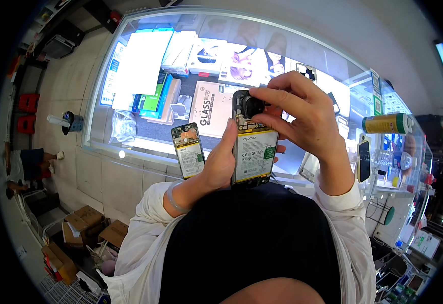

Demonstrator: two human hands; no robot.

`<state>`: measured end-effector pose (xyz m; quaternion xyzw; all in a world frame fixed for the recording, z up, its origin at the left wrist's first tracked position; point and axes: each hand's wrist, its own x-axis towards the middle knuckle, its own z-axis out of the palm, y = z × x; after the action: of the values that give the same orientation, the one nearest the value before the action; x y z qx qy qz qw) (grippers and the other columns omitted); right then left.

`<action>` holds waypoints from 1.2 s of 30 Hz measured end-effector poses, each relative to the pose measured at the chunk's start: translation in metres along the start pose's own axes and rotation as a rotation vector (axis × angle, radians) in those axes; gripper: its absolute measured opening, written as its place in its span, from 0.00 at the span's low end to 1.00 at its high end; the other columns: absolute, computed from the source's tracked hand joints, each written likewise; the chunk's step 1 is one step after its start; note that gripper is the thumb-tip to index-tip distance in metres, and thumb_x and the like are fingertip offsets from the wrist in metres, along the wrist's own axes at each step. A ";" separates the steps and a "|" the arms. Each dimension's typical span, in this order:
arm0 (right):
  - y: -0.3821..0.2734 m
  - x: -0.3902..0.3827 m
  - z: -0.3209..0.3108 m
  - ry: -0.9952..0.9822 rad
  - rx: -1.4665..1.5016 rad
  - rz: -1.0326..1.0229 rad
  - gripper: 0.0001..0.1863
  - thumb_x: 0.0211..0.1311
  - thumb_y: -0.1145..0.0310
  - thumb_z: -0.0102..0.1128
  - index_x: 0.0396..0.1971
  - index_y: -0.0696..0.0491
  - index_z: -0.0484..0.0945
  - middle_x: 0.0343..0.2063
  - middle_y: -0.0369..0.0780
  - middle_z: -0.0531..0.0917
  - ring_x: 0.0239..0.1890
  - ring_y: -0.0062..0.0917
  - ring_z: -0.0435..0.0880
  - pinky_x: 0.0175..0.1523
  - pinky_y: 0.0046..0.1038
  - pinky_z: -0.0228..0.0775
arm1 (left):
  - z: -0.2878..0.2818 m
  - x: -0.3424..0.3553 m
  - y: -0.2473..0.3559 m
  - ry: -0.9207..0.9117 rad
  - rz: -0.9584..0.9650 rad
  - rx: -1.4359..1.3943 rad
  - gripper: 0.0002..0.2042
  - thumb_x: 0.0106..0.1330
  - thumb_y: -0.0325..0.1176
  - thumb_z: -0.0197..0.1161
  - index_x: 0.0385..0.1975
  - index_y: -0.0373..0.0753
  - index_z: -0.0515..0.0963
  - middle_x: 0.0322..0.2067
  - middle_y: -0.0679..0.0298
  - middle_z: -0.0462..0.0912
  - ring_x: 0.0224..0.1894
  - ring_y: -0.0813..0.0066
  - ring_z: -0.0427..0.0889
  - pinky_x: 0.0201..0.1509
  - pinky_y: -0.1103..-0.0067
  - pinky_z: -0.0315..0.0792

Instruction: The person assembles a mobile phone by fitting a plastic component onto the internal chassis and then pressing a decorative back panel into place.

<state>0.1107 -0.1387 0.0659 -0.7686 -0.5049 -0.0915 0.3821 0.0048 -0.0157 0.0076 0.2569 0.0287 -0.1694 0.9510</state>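
Note:
My left hand (pixel 217 166) is wrapped round a phone with its back off (pixel 254 154), held upright in front of my chest. Its white-labelled battery and the circuit board above it are bare. At the phone's top my right hand (pixel 305 109) pinches a black rounded camera piece (pixel 253 106) between thumb and fingers, against the board. Whether that piece is fixed or loose, I cannot tell. Just left of my left hand, a second opened phone (pixel 188 152) lies on the glass counter, its battery and board also showing.
Below the glass of the lit counter (pixel 145 156) are boxes, including a brown flat box (pixel 211 109). At the right stand a yellow-green can (pixel 387 123), a plastic bottle (pixel 396 160) and another phone (pixel 364 159). Cardboard boxes (pixel 85 223) sit on the floor at lower left.

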 end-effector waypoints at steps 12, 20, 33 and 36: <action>-0.004 -0.006 0.004 0.073 -0.122 -0.056 0.22 0.33 0.70 0.70 0.36 0.52 0.79 0.29 0.37 0.74 0.22 0.19 0.72 0.24 0.18 0.66 | -0.005 -0.001 -0.001 -0.094 0.028 -0.025 0.31 0.65 0.55 0.18 0.57 0.39 0.55 0.49 0.53 0.68 0.50 0.56 0.71 0.51 0.68 0.68; -0.007 -0.008 0.002 0.106 -0.147 -0.077 0.22 0.32 0.71 0.70 0.36 0.54 0.79 0.30 0.37 0.75 0.24 0.21 0.72 0.25 0.19 0.66 | -0.007 -0.001 -0.003 -0.112 0.040 -0.046 0.31 0.65 0.56 0.18 0.58 0.39 0.53 0.50 0.53 0.68 0.50 0.58 0.72 0.49 0.70 0.70; -0.008 -0.009 0.001 0.126 -0.165 -0.167 0.17 0.31 0.71 0.70 0.29 0.54 0.79 0.27 0.36 0.76 0.25 0.22 0.73 0.26 0.20 0.65 | -0.008 -0.002 -0.003 -0.136 0.052 -0.052 0.30 0.65 0.55 0.21 0.58 0.40 0.53 0.51 0.54 0.66 0.50 0.60 0.71 0.51 0.67 0.69; -0.007 -0.009 0.004 0.138 -0.117 -0.177 0.16 0.32 0.72 0.69 0.28 0.55 0.78 0.26 0.36 0.76 0.24 0.23 0.72 0.25 0.21 0.65 | -0.006 -0.003 -0.003 -0.105 0.052 -0.060 0.29 0.66 0.54 0.21 0.58 0.40 0.53 0.51 0.54 0.66 0.50 0.61 0.71 0.52 0.66 0.68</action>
<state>0.0995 -0.1407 0.0618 -0.7339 -0.5369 -0.2068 0.3612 0.0013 -0.0143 0.0013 0.2197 -0.0230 -0.1573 0.9625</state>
